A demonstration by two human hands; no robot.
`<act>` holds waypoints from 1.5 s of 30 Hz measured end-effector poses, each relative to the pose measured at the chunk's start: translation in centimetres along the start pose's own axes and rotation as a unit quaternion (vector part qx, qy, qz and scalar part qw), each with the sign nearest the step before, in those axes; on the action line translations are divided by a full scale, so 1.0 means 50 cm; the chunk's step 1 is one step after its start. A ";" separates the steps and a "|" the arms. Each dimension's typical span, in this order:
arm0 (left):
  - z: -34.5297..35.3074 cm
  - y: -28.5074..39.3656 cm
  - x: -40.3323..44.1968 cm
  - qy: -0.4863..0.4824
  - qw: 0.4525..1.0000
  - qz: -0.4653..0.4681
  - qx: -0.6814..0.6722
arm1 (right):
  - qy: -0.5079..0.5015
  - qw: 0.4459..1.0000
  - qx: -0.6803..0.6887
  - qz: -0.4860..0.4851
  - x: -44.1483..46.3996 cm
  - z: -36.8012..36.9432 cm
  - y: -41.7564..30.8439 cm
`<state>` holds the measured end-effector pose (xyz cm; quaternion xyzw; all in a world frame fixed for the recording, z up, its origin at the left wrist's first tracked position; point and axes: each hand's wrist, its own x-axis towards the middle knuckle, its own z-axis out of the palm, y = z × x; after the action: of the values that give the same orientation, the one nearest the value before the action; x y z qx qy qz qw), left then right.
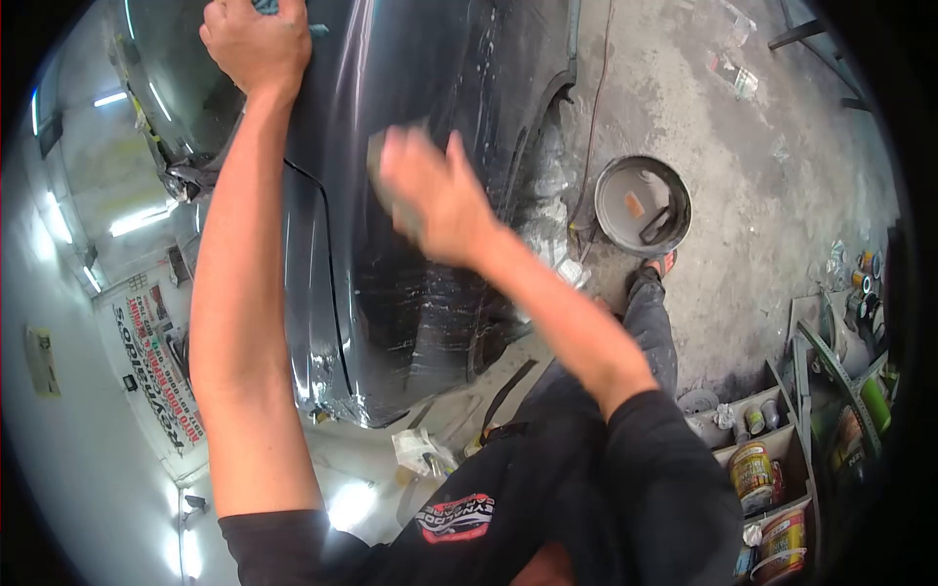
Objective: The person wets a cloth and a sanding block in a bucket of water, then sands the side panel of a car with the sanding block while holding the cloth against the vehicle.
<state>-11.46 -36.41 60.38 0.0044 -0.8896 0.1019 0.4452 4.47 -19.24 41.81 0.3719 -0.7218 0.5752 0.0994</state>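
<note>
My left hand (256, 49) is closed around a teal cloth or sponge (283, 6), at the top edge of the head view by the dark car body; much of the cloth is out of frame or under my fingers. Smeared by motion, my right hand (440, 200) lies over a flat greyish-green pad (379, 174) on the glossy dark car panel (391, 269). Only the pad's edge shows, and its exact kind cannot be made out. Pale scratch-like streaks mark the panel below that hand. A black seam runs down the panel between my arms.
A round basin (600, 200) of murky water, with a small orange-brown block in it, stands on the concrete floor (752, 205) near my foot. Crumpled plastic lines the wheel opening. Shelves (806, 469) with paint cans (752, 477) are at lower right. A thin hose (598, 98) crosses the floor.
</note>
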 end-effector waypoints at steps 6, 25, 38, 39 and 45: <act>-0.002 -0.006 -0.006 -0.003 1.000 0.004 0.023 | 0.145 0.985 0.037 0.083 0.093 0.034 0.025; 0.013 -0.017 -0.002 0.026 0.999 0.025 0.016 | 0.014 0.997 -0.024 -0.074 -0.185 0.074 -0.023; -0.003 0.005 0.001 -0.013 0.999 -0.021 0.020 | 0.014 0.998 0.039 0.049 -0.189 0.060 -0.015; -0.004 0.004 0.002 -0.014 1.000 -0.021 0.018 | 0.007 0.999 0.031 0.043 -0.171 0.050 0.002; 0.043 -0.084 -0.003 -0.008 0.999 0.000 0.046 | 0.172 0.979 0.034 0.101 0.125 -0.004 0.174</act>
<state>-12.66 -40.94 59.77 0.0256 -0.8875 0.1429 0.4373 -5.66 -21.14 38.86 0.1962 -0.7075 0.6620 0.1508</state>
